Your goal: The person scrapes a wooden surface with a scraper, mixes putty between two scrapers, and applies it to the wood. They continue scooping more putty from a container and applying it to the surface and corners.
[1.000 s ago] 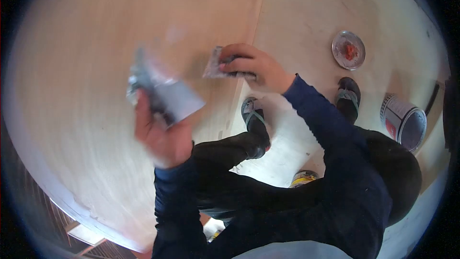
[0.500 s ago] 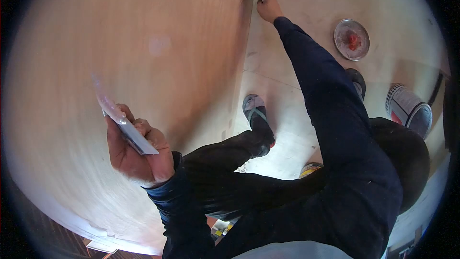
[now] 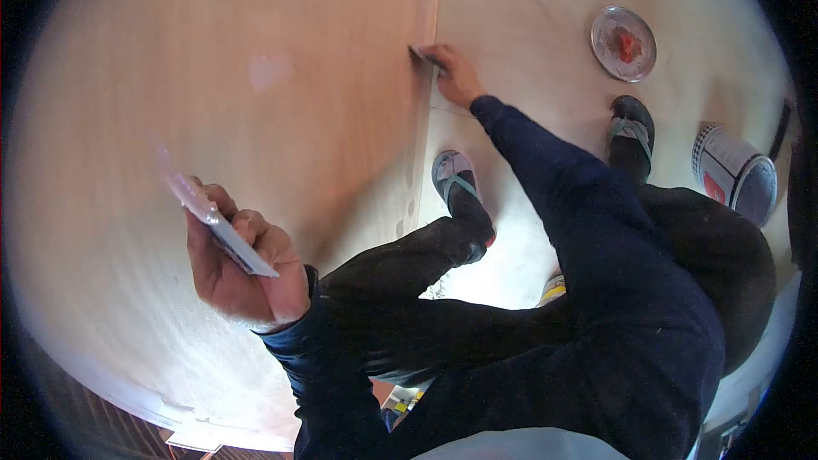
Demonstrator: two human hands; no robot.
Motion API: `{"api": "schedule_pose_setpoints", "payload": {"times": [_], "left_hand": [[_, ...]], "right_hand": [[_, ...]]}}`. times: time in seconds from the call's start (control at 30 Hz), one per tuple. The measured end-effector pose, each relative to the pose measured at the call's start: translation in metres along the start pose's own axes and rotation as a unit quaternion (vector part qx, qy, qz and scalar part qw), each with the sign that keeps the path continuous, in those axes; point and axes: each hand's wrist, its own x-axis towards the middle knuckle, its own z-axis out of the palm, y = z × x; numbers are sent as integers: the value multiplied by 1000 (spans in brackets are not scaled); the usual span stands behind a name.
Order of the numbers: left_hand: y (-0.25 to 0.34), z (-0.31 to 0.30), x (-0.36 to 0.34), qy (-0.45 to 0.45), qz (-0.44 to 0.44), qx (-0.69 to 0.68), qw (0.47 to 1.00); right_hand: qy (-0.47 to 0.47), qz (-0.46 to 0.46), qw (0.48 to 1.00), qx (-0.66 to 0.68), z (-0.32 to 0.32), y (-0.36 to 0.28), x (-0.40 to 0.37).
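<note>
My left hand (image 3: 251, 260) is closed around a flat, pale scraper (image 3: 243, 247) held up at the left. Glossy pinkish-white paste (image 3: 186, 187) coats its upper end. My right hand (image 3: 458, 77) grips a thin putty knife (image 3: 419, 57), its dark blade laid against the wooden board (image 3: 324, 17) at the seam with the paler panel (image 3: 511, 0). The fingers hide most of the knife's handle. A smooth light pink spot (image 3: 270, 71) shows on the board between the two hands.
A round metal lid (image 3: 603, 55) with a red lump (image 3: 626, 46) on it lies at the upper right. An open paint can (image 3: 720, 166) lies below it. My sandalled feet (image 3: 454, 177) rest on the pale panel, and a yellow-labelled container (image 3: 552, 290) shows partly behind my leg.
My right hand has drawn the putty knife down along the seam, toward my body. The left hand with the scraper has barely moved. The view has shifted slightly.
</note>
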Motion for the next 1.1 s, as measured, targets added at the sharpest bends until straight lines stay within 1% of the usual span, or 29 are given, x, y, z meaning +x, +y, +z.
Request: {"api": "schedule_pose_setpoints", "payload": {"times": [0.03,0.1,0.13,0.17,0.2,0.23,0.27,0.33,0.37,0.4,0.43,0.47,0.5,0.53,0.57,0.6,0.63,0.67,0.7,0.73,0.77,0.8,0.83,0.87,0.9,1.0,1.03,1.07,1.1], "left_hand": [[-2,0,-3,4,-11,-13,1000],[-6,0,-11,6,-23,-27,999],[-7,-1,-14,16,-38,-21,999],[-9,-2,-18,25,-51,-16,998],[-9,-4,-21,35,-65,-14,997],[-8,-4,-22,39,-90,1,995],[-10,-4,-25,34,-86,1,996],[-12,-10,-30,127,-83,-21,988],[-13,-13,-33,128,-76,36,988],[-15,-15,-38,130,-64,40,989],[-17,-18,-42,176,-73,24,981],[-19,-19,-46,218,-78,7,973],[-24,-19,-52,214,-61,6,975],[-31,-20,-57,198,-28,203,959],[-38,-19,-63,183,10,390,902],[-45,-17,-66,170,49,560,809],[-46,-14,-67,160,83,708,683],[-49,-8,-60,171,107,703,682],[-47,-6,-53,251,41,418,872],[-41,-7,-52,289,-36,76,954],[-48,-30,-52,167,56,391,903],[-47,-26,-52,166,67,385,905],[-45,-22,-50,186,47,257,947],[-44,-17,-51,202,25,125,971],[-47,-20,-43,203,24,119,972],[-35,-26,-50,215,38,51,975],[-26,-25,-52,215,90,57,971],[-20,-24,-53,215,139,65,964],[-16,-20,-52,209,141,66,965]], "right_hand": [[3,-3,1000,-1,6,-4,-15],[-30,43,997,50,21,-7,-47],[-28,40,998,50,29,-7,-61],[-20,52,983,175,37,-7,-75],[-11,63,954,294,45,-1,-86],[-62,117,918,373,40,11,-88],[-64,111,920,372,40,22,-86],[-33,153,967,201,28,-1,-81],[-42,149,967,203,17,-19,-77],[-20,125,960,251,-4,-66,-71],[1,97,949,298,-20,-105,-65],[-11,86,950,301,-25,-131,-62],[10,-1,938,348,-28,-156,-61],[27,-88,916,391,-29,-179,-60],[7,-103,915,391,-28,-201,-61],[-3,-145,882,449,-28,-222,-64],[-16,-185,843,504,-27,-243,-68],[-38,-199,840,504,-32,-258,-69],[-50,-233,859,452,-34,-271,-73],[-58,-263,878,397,-30,-285,-80],[-24,-196,917,345,-28,-294,-91],[-32,-204,917,341,-27,-298,-93],[-58,-265,921,281,-26,-299,-95],[-83,-322,917,221,-28,-299,-98],[-93,-306,925,206,-32,-289,-92],[-103,-315,928,172,-24,-277,-93],[-105,-319,927,170,-22,-267,-90],[-104,-276,949,112,-22,-253,-85],[-99,-234,966,55,-24,-259,-82]]}}
